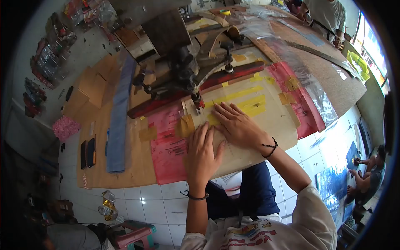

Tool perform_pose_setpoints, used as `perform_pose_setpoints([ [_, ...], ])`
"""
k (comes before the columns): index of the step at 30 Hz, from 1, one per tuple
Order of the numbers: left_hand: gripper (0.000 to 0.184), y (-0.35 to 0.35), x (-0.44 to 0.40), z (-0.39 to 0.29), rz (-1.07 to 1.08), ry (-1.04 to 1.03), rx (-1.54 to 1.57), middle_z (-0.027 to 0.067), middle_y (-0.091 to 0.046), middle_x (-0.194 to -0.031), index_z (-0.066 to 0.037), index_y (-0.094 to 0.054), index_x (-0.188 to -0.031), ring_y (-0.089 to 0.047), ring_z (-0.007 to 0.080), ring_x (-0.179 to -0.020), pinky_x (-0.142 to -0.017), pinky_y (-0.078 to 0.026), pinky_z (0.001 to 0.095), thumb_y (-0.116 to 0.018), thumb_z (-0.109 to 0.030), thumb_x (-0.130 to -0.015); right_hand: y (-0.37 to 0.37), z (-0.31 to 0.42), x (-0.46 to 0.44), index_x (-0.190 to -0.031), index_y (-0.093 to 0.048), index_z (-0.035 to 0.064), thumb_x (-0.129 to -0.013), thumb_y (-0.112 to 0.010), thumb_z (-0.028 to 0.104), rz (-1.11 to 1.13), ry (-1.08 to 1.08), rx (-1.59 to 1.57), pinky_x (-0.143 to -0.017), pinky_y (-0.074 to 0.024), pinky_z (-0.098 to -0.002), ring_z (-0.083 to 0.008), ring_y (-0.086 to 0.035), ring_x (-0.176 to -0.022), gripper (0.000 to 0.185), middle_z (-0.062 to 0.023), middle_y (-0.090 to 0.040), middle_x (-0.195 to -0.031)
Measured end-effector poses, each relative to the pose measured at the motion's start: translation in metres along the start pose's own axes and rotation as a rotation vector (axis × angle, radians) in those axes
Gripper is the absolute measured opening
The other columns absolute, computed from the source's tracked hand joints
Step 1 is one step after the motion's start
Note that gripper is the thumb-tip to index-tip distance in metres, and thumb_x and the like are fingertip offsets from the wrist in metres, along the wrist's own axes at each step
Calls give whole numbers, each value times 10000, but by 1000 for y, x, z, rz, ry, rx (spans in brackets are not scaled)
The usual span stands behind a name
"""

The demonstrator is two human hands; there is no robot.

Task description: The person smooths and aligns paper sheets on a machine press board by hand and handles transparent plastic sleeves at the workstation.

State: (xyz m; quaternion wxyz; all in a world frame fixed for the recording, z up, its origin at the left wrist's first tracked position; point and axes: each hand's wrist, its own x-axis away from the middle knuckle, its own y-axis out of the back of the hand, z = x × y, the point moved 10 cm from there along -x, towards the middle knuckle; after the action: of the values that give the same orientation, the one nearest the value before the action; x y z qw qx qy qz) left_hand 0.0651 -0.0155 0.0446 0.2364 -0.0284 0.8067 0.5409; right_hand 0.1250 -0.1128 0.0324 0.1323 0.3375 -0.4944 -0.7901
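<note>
My left hand lies flat with fingers stretched on a beige sheet. On the same sheet, up and to the right, rests my right hand, palm down and fingers extended. Strips of yellow tape run beside the right fingertips. Brown tape sits by the left fingertips. Under the sheet, red plastic sheeting shows on the left and more on the right. Just beyond my fingers stands a dark metal press head with a long red-edged bar.
A blue folded strip, two dark flat objects and cardboard pieces lie on the table's left side. Clear plastic and a long metal strip are at the right. One person stands at the back right; another crouches on the floor.
</note>
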Motion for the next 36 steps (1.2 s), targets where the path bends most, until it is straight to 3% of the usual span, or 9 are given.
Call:
perform_pose_setpoints([
  [10, 552, 2, -6, 3, 7, 42, 74, 127, -519, -1445, -21, -539, -1370, -472, 327, -1332, -1120, -372, 441, -648, -340, -934, 6, -5, -1, -1426, -486, -30, -1012, -474, 267, -14, -58, -2, -1220, -242, -454, -322, -357, -1456, 510, -202, -451, -1514],
  [13, 567, 2, -6, 4, 1, 39, 97, 165, -512, -1429, 18, -512, -1369, -477, 335, -1316, -1113, -369, 454, -621, -353, -955, 9, -1, 7, -1445, -459, -31, -1016, -474, 237, 33, -77, 7, -1220, -241, -467, -345, -344, -1460, 506, -204, -419, -1536],
  [25, 543, 1, -2, 9, -23, 60, 108, 139, -528, -1442, -11, -522, -1386, -489, 323, -1324, -1109, -395, 426, -586, -369, -982, 26, -3, 49, -1395, -509, -48, -995, -512, 266, -54, -192, 119, -1205, -270, -465, -350, -384, -1434, 508, -208, -465, -1500],
  [31, 624, 5, -1, -2, -59, 8, 50, 162, -542, -1377, 39, -523, -1348, -502, 346, -1268, -1084, -395, 452, -670, -396, -925, 61, 57, 114, -1247, -635, 26, -930, -648, 235, -42, -235, -15, -1096, -383, -437, -302, -522, -1274, 380, -141, -605, -1327],
  [32, 594, 6, -2, -5, -67, 10, 54, 157, -540, -1364, 23, -581, -1296, -490, 350, -1267, -1079, -377, 468, -706, -397, -895, 65, 57, 118, -1163, -691, 71, -895, -700, 216, -61, -259, -56, -1032, -422, -414, -284, -571, -1179, 305, -105, -634, -1264],
  [35, 492, 3, 1, -12, -47, -1, 34, 150, -544, -1360, -36, -657, -1223, -471, 334, -1293, -1088, -347, 476, -718, -385, -882, 52, 19, 113, -1158, -694, 78, -901, -691, 184, 79, -372, -168, -990, -451, -399, -302, -581, -1151, 278, -116, -639, -1245],
  [36, 462, 2, 1, -13, -45, 6, 40, 147, -546, -1359, -54, -672, -1203, -467, 332, -1297, -1093, -334, 485, -719, -381, -880, 63, 8, 102, -1149, -687, 70, -905, -685, 171, -59, -391, -178, -947, -472, -390, -324, -587, -1111, 264, -125, -641, -1219],
])
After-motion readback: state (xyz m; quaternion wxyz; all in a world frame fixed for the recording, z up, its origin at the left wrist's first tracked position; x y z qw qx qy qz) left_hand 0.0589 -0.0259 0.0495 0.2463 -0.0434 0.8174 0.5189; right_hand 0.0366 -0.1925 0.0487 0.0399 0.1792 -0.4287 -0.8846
